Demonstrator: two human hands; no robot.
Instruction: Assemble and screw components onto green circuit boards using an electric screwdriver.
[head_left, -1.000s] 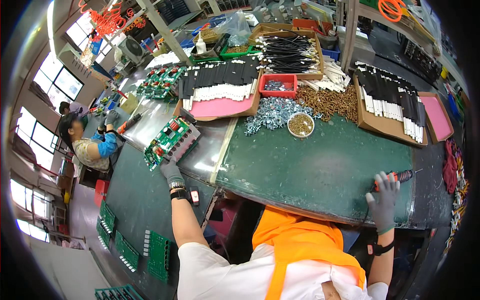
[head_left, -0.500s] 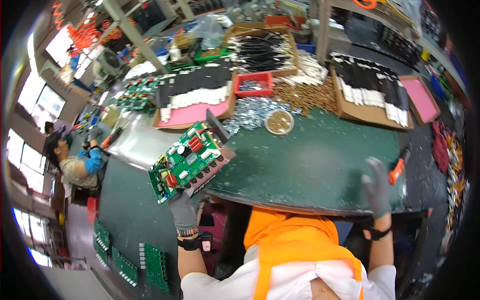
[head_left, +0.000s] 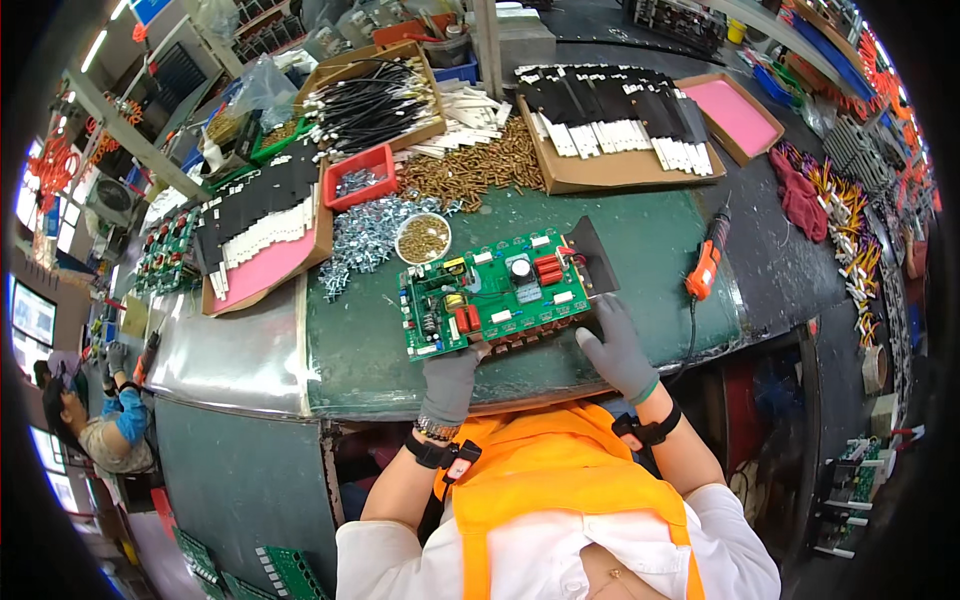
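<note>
A green circuit board assembly [head_left: 500,285] with red and white parts, a large round capacitor and a dark plate at its right end is over the green tabletop in front of me. My left hand [head_left: 448,385], in a grey glove, is closed on its near left edge; the fingertips are hidden beneath the board. Beside its near right corner is my right hand [head_left: 620,355], also gloved, thumb apart from the fingers. Whether those fingers touch the dark plate I cannot tell. An orange-and-black electric screwdriver [head_left: 706,262] lies to the right.
Behind the board stand a round tub of small brass parts [head_left: 424,240], loose silver parts [head_left: 365,240], a red bin [head_left: 360,178] and brass screws [head_left: 480,160]. Boxes of black-and-white strips [head_left: 600,175] flank them. A co-worker [head_left: 105,430] sits at the left.
My left hand has carried the board assembly rightward, from the table's left part to in front of me. My right hand has come in from the right to the board's end. My view has turned right.
</note>
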